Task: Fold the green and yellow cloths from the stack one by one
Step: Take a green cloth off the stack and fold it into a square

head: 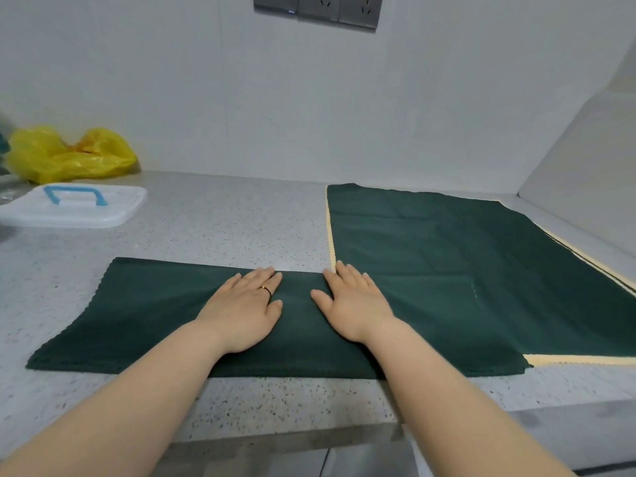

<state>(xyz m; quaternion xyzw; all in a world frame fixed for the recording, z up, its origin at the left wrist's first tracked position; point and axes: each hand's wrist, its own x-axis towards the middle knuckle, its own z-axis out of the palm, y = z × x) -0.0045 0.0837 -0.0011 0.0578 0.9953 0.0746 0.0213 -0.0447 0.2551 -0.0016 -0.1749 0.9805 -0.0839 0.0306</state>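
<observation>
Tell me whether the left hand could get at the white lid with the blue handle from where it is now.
Probably yes. The left hand lies flat and empty on the folded green cloth, and only bare counter lies between it and the white lid, far left. It looks like a long stretch, though.

— What is seen behind the grey speckled stone bench (220,222)?
— A plain white wall (241,98) is seen, with a row of grey sockets (318,8) mounted high.
— And rightward?
— A white angled side panel (585,160) is met.
</observation>
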